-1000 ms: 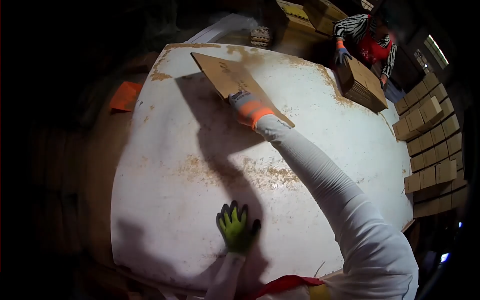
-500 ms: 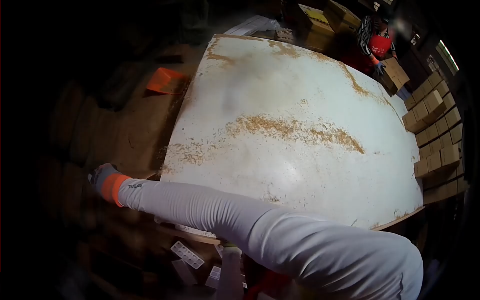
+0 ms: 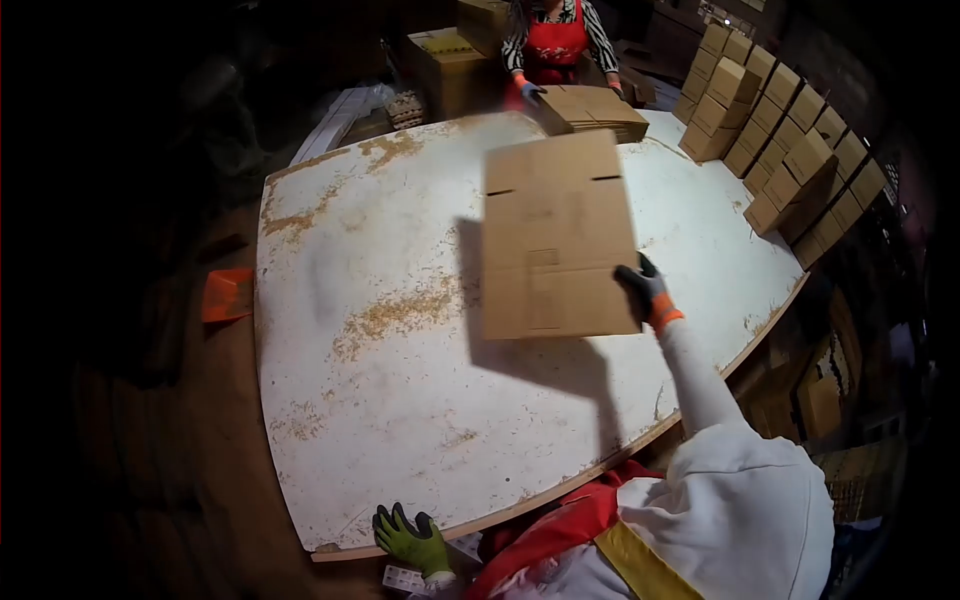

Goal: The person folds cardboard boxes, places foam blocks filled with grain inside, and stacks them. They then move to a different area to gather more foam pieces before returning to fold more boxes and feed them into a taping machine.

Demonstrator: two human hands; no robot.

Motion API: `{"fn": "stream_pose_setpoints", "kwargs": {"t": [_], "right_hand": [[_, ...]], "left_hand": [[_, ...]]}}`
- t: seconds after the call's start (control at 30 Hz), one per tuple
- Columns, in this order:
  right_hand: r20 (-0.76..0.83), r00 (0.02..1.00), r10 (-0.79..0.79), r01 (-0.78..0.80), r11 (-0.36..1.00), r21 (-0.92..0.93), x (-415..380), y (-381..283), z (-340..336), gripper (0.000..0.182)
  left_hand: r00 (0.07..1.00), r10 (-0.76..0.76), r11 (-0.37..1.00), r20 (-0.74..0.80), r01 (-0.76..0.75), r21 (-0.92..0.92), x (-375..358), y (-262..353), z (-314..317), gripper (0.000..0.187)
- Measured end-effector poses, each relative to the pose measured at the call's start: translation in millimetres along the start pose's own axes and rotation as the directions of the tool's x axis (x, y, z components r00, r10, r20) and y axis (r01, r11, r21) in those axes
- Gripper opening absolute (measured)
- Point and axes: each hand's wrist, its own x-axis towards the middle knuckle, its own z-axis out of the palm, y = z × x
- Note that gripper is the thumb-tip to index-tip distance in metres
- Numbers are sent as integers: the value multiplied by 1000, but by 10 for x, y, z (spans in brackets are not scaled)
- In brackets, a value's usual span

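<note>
In the head view, my right hand, in a dark glove with an orange cuff, grips the right edge of a flattened cardboard box. The box is raised above the white table and casts a shadow on it. Two dark slots show near its upper corners. At the table's near edge is my left hand in a green glove with dark fingertips. Its fingers are spread and hold nothing.
Across the table, a person in a red apron has both hands on a stack of flattened boxes. Rows of small cartons line the right side. Brown debris is scattered over the tabletop. An orange object lies beyond the left edge.
My right arm has swung from the far left to over the table, and its hand now holds the flattened box. The view has turned right. The other person's boxes now rest at the far edge.
</note>
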Motion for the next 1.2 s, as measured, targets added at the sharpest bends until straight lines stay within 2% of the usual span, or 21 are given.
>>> {"fn": "stream_pose_setpoints", "kwargs": {"t": [0.1,0.17,0.23,0.27,0.3,0.33,0.4,0.43,0.5,0.53,0.57,0.73,0.83,0.93,0.97,1.0,1.03,1.07,1.1,1.17,1.2], "right_hand": [[-343,939,-26,-15,993,-117,-567,-158,-2292,44],[-499,861,97,-149,987,-66,-1024,-121,-3574,41],[-582,812,-45,-115,965,-235,-1323,-151,-3956,44],[-553,831,62,-224,947,-230,-1346,57,-4621,46],[-525,841,130,-241,959,-149,-1269,217,-4888,48],[-487,873,37,-188,946,-265,-1142,251,-4698,49],[-456,884,106,-254,927,-277,-706,239,-4207,47],[-328,941,80,-196,920,-340,-446,339,-4059,47],[-166,974,151,-182,964,-192,45,369,-3285,39],[-163,971,175,-210,948,-237,299,437,-2901,36],[-66,986,153,-167,911,-376,549,558,-2635,36],[213,938,275,-151,874,-463,938,845,58,46],[416,845,335,-187,915,-356,654,1144,1925,45],[670,700,249,-113,964,-240,-9,1760,3837,40],[694,689,209,-7,959,-283,-355,2016,4457,40],[768,618,169,253,882,-398,-820,2011,5000,44],[802,580,142,412,798,-439,-1310,2077,5508,46],[810,574,123,567,653,-501,-1870,1864,5890,44],[810,552,196,588,598,-545,-2267,2093,6268,46],[834,491,253,560,641,-524,-2744,1610,6428,56],[822,534,200,535,673,-511,-2699,1603,6402,57]], "left_hand": [[1000,-7,1000,3,6,25,40,79,54,46],[1000,-25,999,14,25,33,51,154,60,45],[997,-64,997,43,63,38,57,165,94,45],[995,-79,996,62,76,42,77,178,90,45],[996,-66,996,60,63,62,87,189,104,45],[997,-50,996,59,45,82,84,181,110,45],[998,-45,997,45,42,72,95,186,133,46],[998,-41,998,39,39,54,116,204,114,46],[997,-65,997,47,63,38,109,186,68,43],[997,-72,997,10,72,4,111,185,74,43],[998,-66,998,9,66,-3,110,170,51,43],[996,-85,996,0,85,-27,123,35,-28,51],[996,-84,993,-43,79,-90,78,-74,1,48],[991,-110,982,-69,98,-158,51,-129,-17,44],[992,-101,979,-78,85,-184,22,-160,-9,44],[990,-76,991,-115,62,-117,30,-160,-12,45],[991,-77,991,-109,65,-113,23,-189,52,45],[992,-72,993,-102,62,-105,32,-212,95,44],[984,-61,986,-168,33,-163,20,-193,27,42],[990,-34,980,-134,7,-197,13,-200,-110,38],[994,-27,981,-109,5,-194,1,-206,-121,37]]}}
